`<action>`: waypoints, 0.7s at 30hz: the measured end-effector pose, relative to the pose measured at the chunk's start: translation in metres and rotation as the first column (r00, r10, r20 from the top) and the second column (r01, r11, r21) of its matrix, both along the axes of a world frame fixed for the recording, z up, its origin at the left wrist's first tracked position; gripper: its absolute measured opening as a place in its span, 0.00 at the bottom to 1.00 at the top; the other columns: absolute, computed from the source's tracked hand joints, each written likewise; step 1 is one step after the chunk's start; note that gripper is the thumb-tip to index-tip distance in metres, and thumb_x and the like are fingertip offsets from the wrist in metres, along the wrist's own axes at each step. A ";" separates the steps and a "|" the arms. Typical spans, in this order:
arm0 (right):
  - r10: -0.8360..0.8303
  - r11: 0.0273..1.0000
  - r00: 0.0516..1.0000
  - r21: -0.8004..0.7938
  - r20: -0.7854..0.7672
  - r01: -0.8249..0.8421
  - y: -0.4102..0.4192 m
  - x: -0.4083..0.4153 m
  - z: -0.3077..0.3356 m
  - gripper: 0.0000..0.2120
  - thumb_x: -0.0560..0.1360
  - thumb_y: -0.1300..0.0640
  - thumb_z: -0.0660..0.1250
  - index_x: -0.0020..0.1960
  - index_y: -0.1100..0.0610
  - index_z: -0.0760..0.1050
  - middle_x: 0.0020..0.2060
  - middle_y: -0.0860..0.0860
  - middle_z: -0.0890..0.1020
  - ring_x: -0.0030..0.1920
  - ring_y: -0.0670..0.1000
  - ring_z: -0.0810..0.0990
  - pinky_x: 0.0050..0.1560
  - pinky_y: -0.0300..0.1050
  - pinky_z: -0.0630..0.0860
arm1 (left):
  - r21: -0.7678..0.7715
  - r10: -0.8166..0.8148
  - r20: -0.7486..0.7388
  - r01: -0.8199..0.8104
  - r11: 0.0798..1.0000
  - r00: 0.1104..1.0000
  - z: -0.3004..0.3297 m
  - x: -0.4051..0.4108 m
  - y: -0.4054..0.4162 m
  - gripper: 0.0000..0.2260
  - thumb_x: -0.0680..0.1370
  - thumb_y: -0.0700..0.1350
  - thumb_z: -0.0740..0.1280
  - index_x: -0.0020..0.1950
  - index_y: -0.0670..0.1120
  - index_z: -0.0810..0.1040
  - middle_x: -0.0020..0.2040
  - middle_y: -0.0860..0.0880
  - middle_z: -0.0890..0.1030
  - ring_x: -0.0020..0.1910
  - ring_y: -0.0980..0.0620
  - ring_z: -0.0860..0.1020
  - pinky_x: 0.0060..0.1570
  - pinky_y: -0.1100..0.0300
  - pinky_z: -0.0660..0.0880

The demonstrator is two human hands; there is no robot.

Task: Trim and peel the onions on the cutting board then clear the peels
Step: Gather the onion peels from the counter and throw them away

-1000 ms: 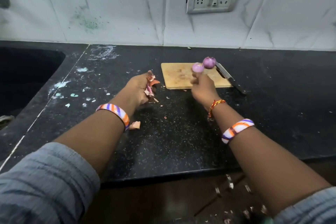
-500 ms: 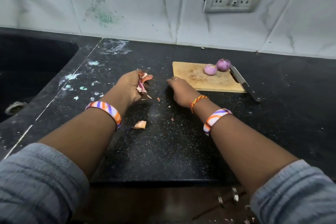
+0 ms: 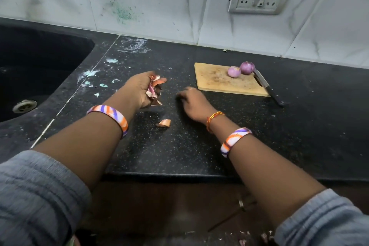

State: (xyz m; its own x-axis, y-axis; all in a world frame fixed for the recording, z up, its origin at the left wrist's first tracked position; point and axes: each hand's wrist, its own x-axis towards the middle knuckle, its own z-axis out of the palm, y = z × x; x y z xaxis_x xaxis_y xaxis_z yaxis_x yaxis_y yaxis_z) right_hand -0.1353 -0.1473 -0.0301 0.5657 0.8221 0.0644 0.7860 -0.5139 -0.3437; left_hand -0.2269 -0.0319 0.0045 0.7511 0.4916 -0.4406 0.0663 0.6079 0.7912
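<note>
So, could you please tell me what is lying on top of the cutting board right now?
Two peeled purple onions sit touching at the far right corner of the cutting board. A knife lies along its right edge; whether the blade rests on the board is unclear.

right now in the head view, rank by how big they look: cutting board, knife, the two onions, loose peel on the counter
1. cutting board
2. knife
3. the two peeled onions, left and right, which look about alike
4. loose peel, though it lies nearer the camera, so its place below the onions is unsure

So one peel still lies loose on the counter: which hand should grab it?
Probably the right hand: it looks free and sits near the loose peel, while the left hand already holds peels.
</note>
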 end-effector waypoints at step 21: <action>-0.192 0.966 0.952 -0.127 0.239 0.226 -0.034 -0.026 0.007 0.13 0.78 0.64 0.57 0.59 0.63 0.76 0.55 0.62 0.78 0.56 0.61 0.77 0.54 0.50 0.73 | 0.096 0.115 -0.157 -0.101 0.990 0.981 -0.019 -0.002 -0.001 0.08 0.78 0.40 0.57 0.46 0.40 0.75 0.18 0.49 0.75 0.11 0.57 0.65 0.18 0.74 0.64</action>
